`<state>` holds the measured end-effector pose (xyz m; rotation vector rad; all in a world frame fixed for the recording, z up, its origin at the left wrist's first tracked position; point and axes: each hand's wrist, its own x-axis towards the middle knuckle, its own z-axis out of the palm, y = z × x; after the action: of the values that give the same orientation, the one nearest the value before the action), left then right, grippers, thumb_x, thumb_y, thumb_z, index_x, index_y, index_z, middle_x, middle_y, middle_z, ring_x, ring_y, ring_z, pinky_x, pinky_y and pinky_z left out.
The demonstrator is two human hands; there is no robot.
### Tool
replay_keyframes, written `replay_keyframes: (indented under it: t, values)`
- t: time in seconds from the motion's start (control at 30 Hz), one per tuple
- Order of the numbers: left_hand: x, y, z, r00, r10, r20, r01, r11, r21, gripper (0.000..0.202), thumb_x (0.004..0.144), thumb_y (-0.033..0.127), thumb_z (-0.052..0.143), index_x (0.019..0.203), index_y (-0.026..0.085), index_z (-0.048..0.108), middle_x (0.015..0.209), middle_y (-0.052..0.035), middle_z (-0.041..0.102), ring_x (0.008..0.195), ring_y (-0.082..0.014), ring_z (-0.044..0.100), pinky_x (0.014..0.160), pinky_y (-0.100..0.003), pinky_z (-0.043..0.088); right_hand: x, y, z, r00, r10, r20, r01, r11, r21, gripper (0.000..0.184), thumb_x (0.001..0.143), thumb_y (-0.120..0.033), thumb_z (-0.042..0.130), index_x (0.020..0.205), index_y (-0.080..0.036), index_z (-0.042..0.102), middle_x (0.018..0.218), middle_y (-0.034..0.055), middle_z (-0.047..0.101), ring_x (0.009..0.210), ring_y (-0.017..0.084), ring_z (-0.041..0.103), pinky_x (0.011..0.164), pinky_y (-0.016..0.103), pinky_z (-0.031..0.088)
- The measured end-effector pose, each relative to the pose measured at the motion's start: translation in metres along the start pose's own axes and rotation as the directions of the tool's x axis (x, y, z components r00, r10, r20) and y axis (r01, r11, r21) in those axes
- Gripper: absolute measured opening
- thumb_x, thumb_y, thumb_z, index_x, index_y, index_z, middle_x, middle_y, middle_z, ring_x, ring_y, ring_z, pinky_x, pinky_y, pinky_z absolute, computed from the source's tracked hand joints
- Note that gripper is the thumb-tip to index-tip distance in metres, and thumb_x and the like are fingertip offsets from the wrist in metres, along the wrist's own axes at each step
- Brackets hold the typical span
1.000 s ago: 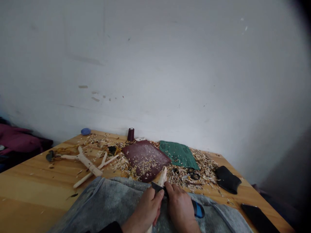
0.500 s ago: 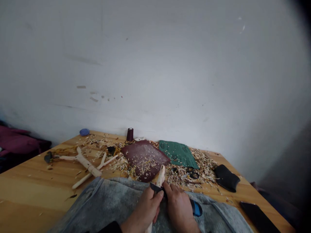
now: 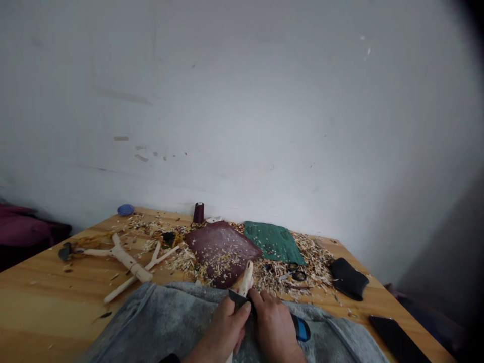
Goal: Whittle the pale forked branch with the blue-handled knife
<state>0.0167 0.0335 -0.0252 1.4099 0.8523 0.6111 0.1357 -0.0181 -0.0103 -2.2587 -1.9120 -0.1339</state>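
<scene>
A peeled pale stick points away from me over the grey cloth at the table's near edge. My left hand is closed around the stick, its thumb pressing against the back of the knife blade. The dark blade of a knife lies across the stick. My right hand wraps the knife's handle, whose blue and black end sticks out on the right. Most of the handle and the stick's lower part are hidden by my hands.
Wood shavings surround a maroon sheet and a green sheet. Scissors, a black pad and a phone lie rightward. Forked peeled branches lie left. A thread cone stands by the wall.
The whole view has shifted slightly, so things sit a little further left and lower. Both hands keep the same grip, with the knife still across the stick.
</scene>
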Motion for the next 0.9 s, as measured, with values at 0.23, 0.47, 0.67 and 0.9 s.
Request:
replay_keyframes:
  t: [0.23, 0.47, 0.67, 0.9]
  values:
    - [0.0001, -0.0002, 0.004, 0.997, -0.024, -0.072, 0.03, 0.997, 0.076, 0.034, 0.08, 0.057, 0.045, 0.076, 0.024, 0.04, 0.042, 0.0116, 0.032, 0.031, -0.0073, 0.03, 0.033, -0.021, 0.02, 0.0003, -0.0013, -0.002, 0.999, 0.041, 0.006, -0.041, 0.999, -0.019, 0.046, 0.087, -0.003, 0.038, 0.122, -0.024, 0.058, 0.101, 0.0069, 0.068, 0.089, 0.019, 0.065, 0.075, 0.026, 0.045]
    - [0.0026, -0.0032, 0.0029, 0.999, -0.002, -0.046, 0.004, 0.999, 0.053, 0.046, 0.078, 0.067, 0.044, 0.087, 0.022, 0.046, 0.039, 0.0129, 0.03, 0.029, -0.0082, 0.028, 0.031, -0.022, 0.02, -0.0007, 0.0006, -0.0003, 0.999, 0.03, -0.012, -0.03, 0.999, 0.011, 0.047, 0.085, -0.004, 0.041, 0.125, -0.024, 0.056, 0.099, 0.0067, 0.068, 0.089, 0.019, 0.065, 0.074, 0.026, 0.045]
    - [-0.001, 0.003, -0.0004, 1.0, 0.007, -0.001, -0.007, 1.0, -0.023, 0.05, 0.077, 0.057, 0.049, 0.107, 0.017, 0.048, 0.041, 0.0129, 0.032, 0.033, -0.0079, 0.026, 0.035, -0.021, 0.023, -0.0024, -0.0001, 0.0005, 1.0, -0.018, -0.02, 0.019, 0.998, 0.057, 0.038, 0.088, -0.006, 0.042, 0.114, -0.025, 0.061, 0.094, 0.0028, 0.069, 0.082, 0.018, 0.066, 0.069, 0.023, 0.043]
    - [-0.0019, 0.0057, -0.001, 1.0, -0.003, 0.008, 0.002, 0.999, 0.054, 0.045, 0.08, 0.054, 0.045, 0.103, 0.017, 0.053, 0.04, 0.0114, 0.033, 0.035, -0.0093, 0.031, 0.038, -0.021, 0.024, -0.0013, -0.0001, 0.0016, 1.0, 0.0, -0.019, 0.0, 0.999, 0.043, 0.037, 0.087, -0.006, 0.043, 0.111, -0.026, 0.061, 0.092, 0.0029, 0.069, 0.081, 0.018, 0.066, 0.067, 0.023, 0.042]
